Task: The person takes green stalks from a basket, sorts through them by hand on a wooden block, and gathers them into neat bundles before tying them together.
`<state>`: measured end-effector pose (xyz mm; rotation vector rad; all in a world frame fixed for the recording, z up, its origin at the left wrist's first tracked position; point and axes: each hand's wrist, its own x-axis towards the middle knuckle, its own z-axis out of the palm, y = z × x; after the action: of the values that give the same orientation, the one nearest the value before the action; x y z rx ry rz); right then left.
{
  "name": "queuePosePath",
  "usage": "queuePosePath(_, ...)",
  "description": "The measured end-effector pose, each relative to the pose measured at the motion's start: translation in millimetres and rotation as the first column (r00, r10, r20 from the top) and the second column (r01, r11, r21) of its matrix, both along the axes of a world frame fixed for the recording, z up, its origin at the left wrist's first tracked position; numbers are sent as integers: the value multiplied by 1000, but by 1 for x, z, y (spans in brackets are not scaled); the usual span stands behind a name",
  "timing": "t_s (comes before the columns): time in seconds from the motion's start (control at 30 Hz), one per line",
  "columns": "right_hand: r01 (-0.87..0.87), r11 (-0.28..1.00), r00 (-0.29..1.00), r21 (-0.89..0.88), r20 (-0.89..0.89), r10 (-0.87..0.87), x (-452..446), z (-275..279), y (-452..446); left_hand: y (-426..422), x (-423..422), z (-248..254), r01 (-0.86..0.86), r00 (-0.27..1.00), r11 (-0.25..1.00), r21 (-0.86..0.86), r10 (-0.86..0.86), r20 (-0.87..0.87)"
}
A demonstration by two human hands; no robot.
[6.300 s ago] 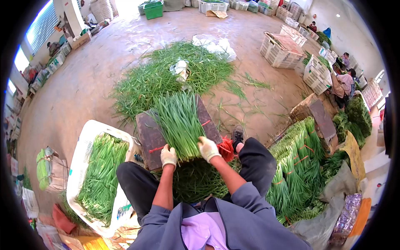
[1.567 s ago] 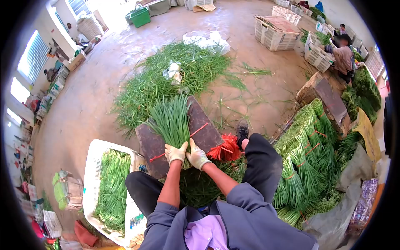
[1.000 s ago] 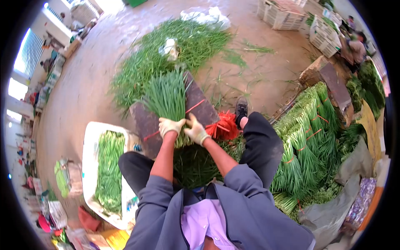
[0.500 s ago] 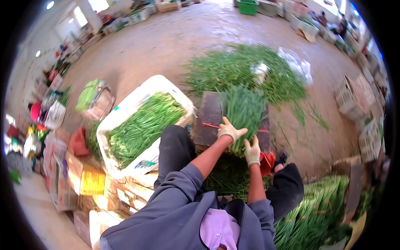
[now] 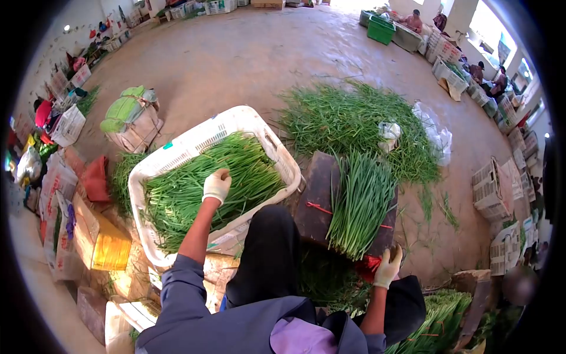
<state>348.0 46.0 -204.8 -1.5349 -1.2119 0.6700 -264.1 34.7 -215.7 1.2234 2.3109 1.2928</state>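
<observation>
My left hand point(image 5: 217, 185), in a pale glove, is over the white plastic basket point(image 5: 154, 248) of loose green chives point(image 5: 194, 177). Its fingers are curled in; whether they grip any stalks I cannot make out. A bundle of chives point(image 5: 361, 206) lies across a dark board point(image 5: 315, 203), on top of a red tie point(image 5: 319, 207) whose ends show at both sides. Just below the bundle's right cut end is my gloved right hand point(image 5: 387, 268), fingers apart and holding nothing. Red material point(image 5: 368, 266) shows beside it.
Beyond the board, a heap of loose greens point(image 5: 348, 118) spreads over the floor beside clear plastic point(image 5: 436, 138). Tied chive bundles point(image 5: 427, 330) lie at lower right. A wrapped bundle point(image 5: 132, 121) and a yellow box point(image 5: 112, 248) stand left. People sit along the far right wall.
Both my hands have left the chive bundle. The left has swung over to the basket, and the right has drawn back to the lower right. The view has shifted too.
</observation>
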Motion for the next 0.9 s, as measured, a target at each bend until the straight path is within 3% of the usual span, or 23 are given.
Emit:
queuePosePath(0.1, 17, 999, 1000, -37, 7, -17, -3, 13, -14, 25, -13, -36, 105, 993, 990, -94, -99, 64)
queuePosePath(0.17, 22, 999, 999, -50, 42, -20, -2, 19, -17, 50, -10, -30, 87, 942, 970, -228, -155, -297)
queuePosePath(0.2, 28, 998, 998, -49, 50, -25, -1, 20, -18, 63, -11, -27, 94, 944, 969, -227, -159, -289)
queuePosePath(0.27, 57, 997, 997, -58, 59, -53, 1, 23, -20, 89, -14, -20, 43, 847, 939, -341, -216, -486)
queuePosePath(0.3, 62, 997, 997, -47, 54, -59, 2, 24, -19, 100, -10, -13, -46, 831, 876, -481, -234, -505)
queuePosePath(0.33, 74, 996, 996, -42, 56, -71, -1, 28, -19, 109, -12, -17, -34, 829, 878, -477, -241, -505)
queuePosePath(0.43, 71, 996, 995, -49, 70, -68, -4, 37, -19, 129, -22, -37, -168, 791, 685, -709, -336, -512)
queuePosePath(0.53, 52, 998, 996, -42, 77, -48, -6, 44, -17, 132, -40, -39, -76, 836, 761, -645, -305, -457)
queuePosePath(0.6, 16, 1000, 999, -24, 45, -15, -19, 53, -10, 115, -41, -17, -79, 812, 910, -407, -178, -556)
queuePosePath(0.67, -2, 1000, 1000, -19, -5, 2, -44, 61, 4, 100, -57, -21, 14, 777, 998, -65, -52, -628)
queuePosePath(0.7, -100, 995, 995, -10, 8, 100, -63, 68, 14, 94, -63, -25, 4, 774, 998, -64, -44, -632)
queuePosePath(0.73, -193, 981, 981, -1, 23, 193, -87, 76, 24, 91, -68, -25, 76, 948, 992, -104, -104, -300)
queuePosePath(0.77, -296, 955, 954, -9, 44, 296, -119, 85, 35, 88, -71, -25, 165, 985, 980, -113, -157, 77)
queuePosePath(0.83, -509, 857, 860, -77, 5, 511, -202, 113, 56, 78, -65, -26, 155, 977, 978, -138, -172, -124)
queuePosePath(0.87, -618, 778, 768, -117, 122, 628, -238, 121, 67, 71, -58, -21, 129, 976, 976, -175, -156, -151)
queuePosePath(0.9, -686, 710, 718, -157, 10, 696, -279, 132, 75, 66, -47, -10, 171, 980, 975, -141, -184, -81)
